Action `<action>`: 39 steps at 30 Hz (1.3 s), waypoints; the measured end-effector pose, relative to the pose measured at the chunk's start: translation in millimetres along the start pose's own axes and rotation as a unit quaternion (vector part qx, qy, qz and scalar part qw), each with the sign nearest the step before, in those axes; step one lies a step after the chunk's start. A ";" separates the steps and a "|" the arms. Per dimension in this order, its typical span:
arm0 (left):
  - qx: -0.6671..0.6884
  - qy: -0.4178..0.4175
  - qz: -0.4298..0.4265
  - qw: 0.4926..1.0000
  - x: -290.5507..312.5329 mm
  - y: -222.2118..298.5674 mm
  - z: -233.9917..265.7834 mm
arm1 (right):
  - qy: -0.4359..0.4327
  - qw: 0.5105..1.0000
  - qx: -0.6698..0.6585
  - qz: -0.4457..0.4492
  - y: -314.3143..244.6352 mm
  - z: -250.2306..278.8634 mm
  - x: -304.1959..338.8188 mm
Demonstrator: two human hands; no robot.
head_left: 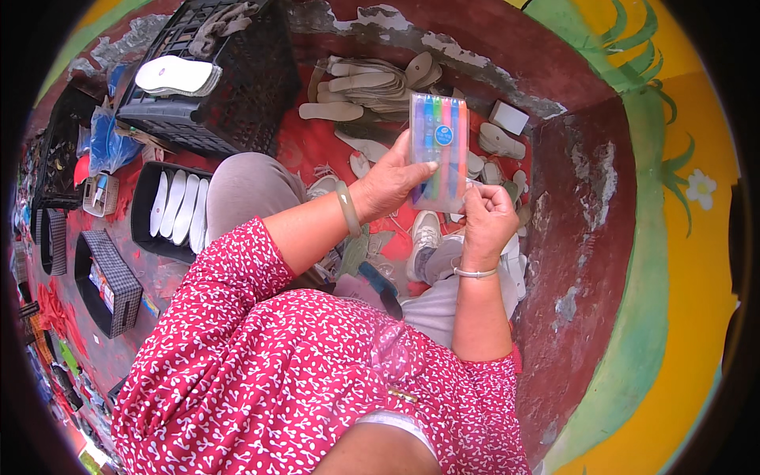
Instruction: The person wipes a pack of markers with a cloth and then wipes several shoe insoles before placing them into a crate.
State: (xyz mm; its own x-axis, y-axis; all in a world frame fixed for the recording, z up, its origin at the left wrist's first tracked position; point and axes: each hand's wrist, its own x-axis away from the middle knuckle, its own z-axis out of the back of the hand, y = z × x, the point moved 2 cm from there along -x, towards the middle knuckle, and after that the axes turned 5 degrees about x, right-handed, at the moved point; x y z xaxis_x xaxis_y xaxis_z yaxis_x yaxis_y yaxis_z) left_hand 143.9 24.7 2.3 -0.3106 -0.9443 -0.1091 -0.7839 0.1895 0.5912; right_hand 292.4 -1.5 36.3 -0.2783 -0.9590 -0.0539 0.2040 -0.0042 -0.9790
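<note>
One clear pen pack (439, 178), held up in front of the person in head view, upright, w/ coloured pens (436, 111) inside & a round blue sticker (444, 135). L hand (392, 178) has it by the lower left edge: thumb (419, 169) flat on the front, other fingers mostly hidden behind. R hand (489, 212) is at the lower right corner, fingers curled in tight, thumb & forefinger together; can't tell if they pinch the pack's edge. Pale bangle (348, 207) on L wrist, thin one (475, 273) on R.

Below the pack, a white shoe (426, 231). Beyond it, a pile of insoles (364, 83) by the wall (582, 206). Far L: more insoles (176, 75) on a black crate (229, 103), others standing in a dark bin (142, 226), plus a checked box (127, 305).
</note>
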 end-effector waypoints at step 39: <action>-0.130 -0.051 0.001 0.990 5.3 -4.1 2.9 | -0.076 0.989 -0.064 -0.113 20.3 11.4 -13.4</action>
State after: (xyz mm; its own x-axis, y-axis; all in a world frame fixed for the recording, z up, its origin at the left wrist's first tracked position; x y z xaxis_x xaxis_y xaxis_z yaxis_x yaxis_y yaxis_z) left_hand 143.9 19.7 -3.0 -0.3745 -0.9094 -0.1808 -0.6230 0.1024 0.7755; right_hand 311.0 8.0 19.4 -0.1576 -0.9692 0.1891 0.0305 -0.1961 -0.9801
